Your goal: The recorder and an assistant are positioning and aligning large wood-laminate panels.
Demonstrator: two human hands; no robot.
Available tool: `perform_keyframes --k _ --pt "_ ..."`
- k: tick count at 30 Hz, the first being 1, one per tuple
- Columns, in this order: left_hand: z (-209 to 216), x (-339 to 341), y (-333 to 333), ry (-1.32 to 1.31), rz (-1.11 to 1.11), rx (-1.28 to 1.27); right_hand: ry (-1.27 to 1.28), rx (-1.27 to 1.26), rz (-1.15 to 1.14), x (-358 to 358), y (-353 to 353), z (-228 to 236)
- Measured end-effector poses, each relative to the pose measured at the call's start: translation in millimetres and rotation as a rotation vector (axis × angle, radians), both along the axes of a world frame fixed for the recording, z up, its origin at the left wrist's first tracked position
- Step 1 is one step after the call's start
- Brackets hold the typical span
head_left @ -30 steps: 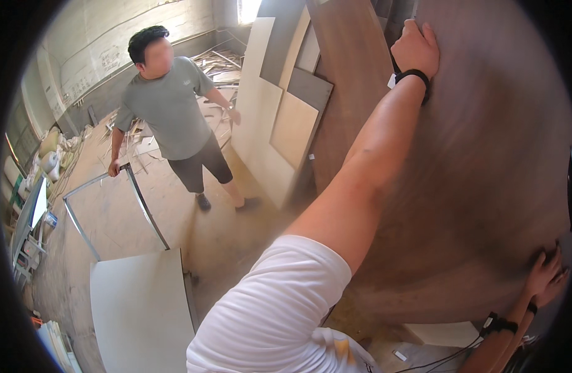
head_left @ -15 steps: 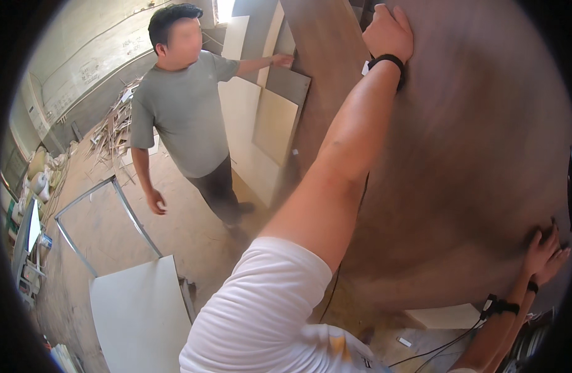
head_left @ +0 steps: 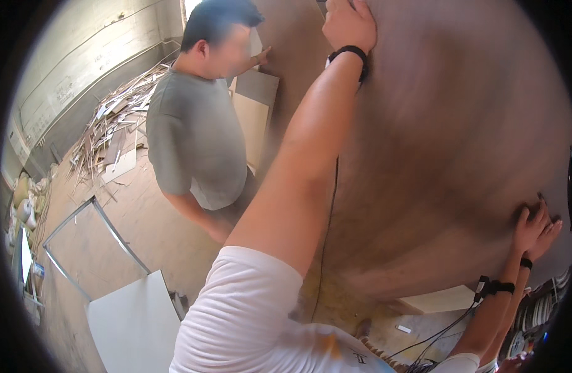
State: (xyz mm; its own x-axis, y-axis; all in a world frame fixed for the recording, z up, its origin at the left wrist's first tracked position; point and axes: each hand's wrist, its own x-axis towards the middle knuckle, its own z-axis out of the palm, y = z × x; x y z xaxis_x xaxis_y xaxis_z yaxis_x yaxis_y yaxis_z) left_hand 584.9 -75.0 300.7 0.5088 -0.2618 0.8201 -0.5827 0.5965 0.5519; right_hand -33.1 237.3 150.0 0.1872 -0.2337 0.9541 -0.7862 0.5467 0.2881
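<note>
A large, brown, glossy board [head_left: 435, 143] fills the right half of the view. My left hand [head_left: 351, 26], at the top, is closed with its fingers curled at the board's upper edge; the fingertips are partly hidden. At the far right my right hand [head_left: 528, 233] lies against the board with its fingers stretched out. A second, similar hand and forearm show right beside it; I cannot tell whether that is a reflection. Black bands circle my wrists, and cables run from the right one. A person in a grey-green T-shirt [head_left: 199, 137] reaches a hand [head_left: 263, 56] to the board's left part.
Pale panels [head_left: 251, 105] lean behind the person. A heap of wood offcuts [head_left: 118, 124] lies along the back wall. On the floor at left are a metal frame [head_left: 121, 239] and a white panel [head_left: 137, 326]. A black cable [head_left: 328, 230] hangs beside the board.
The other person now appears closer and further right, with the head lowered. My left hand has shifted left in the view, and my right hand sits slightly higher, both still at the board.
</note>
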Motion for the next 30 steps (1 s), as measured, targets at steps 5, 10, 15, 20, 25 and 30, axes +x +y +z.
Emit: perform_keyframes --k 5,10,15,20,25,30 --pt "12.3 -9.0 -0.8 -0.001 0.035 0.052 -0.055 -0.007 0.002 -15.1 4.6 9.5" --pt "11.4 -3.3 5.9 -0.019 0.033 0.099 0.065 -0.044 0.007 17.6 16.2 20.3" --pt "10.0 -4.0 15.0 -0.006 -0.036 0.122 -0.069 0.048 -0.052 0.4 26.7 9.2" --pt "7.0 2.5 -1.8 -0.007 0.014 0.024 -0.091 0.046 0.012 3.3 6.3 11.2" --pt "16.8 -5.3 -10.7 -0.026 0.08 0.089 -0.103 0.024 -0.085 8.5 2.1 18.4" --pt "17.9 -0.4 -15.4 -0.064 -0.004 0.107 -0.166 -0.031 -0.039 14.6 0.1 18.1"
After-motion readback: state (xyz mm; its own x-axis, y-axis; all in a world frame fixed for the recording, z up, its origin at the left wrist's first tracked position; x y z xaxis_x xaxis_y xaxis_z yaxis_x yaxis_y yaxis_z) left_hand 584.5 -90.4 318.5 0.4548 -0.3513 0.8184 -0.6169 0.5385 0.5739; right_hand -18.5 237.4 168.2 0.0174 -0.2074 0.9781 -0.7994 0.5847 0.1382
